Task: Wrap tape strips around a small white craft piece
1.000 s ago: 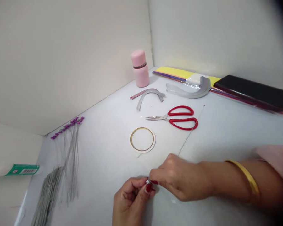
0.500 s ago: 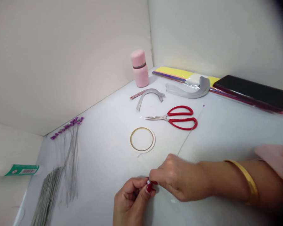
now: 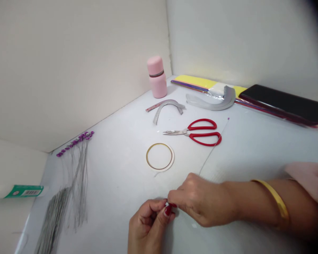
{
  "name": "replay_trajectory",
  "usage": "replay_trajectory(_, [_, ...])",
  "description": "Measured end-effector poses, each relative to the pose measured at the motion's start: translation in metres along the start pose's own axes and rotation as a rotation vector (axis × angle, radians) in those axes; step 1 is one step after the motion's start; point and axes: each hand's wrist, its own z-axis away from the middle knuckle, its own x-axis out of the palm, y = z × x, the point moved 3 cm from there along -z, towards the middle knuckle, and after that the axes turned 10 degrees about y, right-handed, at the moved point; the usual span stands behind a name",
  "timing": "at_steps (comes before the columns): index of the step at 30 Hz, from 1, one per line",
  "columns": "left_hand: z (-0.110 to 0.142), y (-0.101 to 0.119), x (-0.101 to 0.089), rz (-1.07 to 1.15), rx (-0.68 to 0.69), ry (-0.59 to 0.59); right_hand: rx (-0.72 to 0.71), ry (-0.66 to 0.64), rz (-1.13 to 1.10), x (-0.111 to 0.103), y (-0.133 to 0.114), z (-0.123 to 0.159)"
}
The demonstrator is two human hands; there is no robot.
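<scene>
My left hand (image 3: 151, 224) is closed in a pinch, thumb and forefinger on a small silvery piece (image 3: 166, 204). The fingertips of my right hand (image 3: 201, 201) pinch at the same piece from the other side, nearly touching the left thumb. Fingers cover most of it, so its shape does not show. A thin grey wire (image 3: 210, 153) with a purple tip runs from behind my right hand across the lower scissor handle; I cannot tell whether it is held. Beyond my hands lie a narrow roll of tape (image 3: 173, 160) and red-handled scissors (image 3: 187, 132).
At left lie several purple-tipped wires (image 3: 82, 176) and a bundle of bare wires (image 3: 51, 222), near a green-labelled tube (image 3: 25, 191). Farther back are grey strips (image 3: 166, 103), a curled translucent strip (image 3: 212, 102), a pink flask (image 3: 158, 79), coloured sheets (image 3: 193, 81) and a black phone (image 3: 283, 104).
</scene>
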Motion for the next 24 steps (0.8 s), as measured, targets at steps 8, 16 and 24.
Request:
replay_trajectory(8, [0.002, 0.001, 0.001, -0.029, -0.016, 0.019, -0.006, -0.002, -0.003, 0.0, 0.0, 0.0])
replay_trajectory(16, [0.001, 0.001, 0.0, 0.087, -0.069, 0.111, 0.045, 0.014, -0.049, -0.004, 0.0, -0.003])
replay_trajectory(24, [-0.001, 0.002, -0.002, 0.068, -0.042, 0.156, -0.021, 0.054, 0.012, -0.01, 0.002, -0.006])
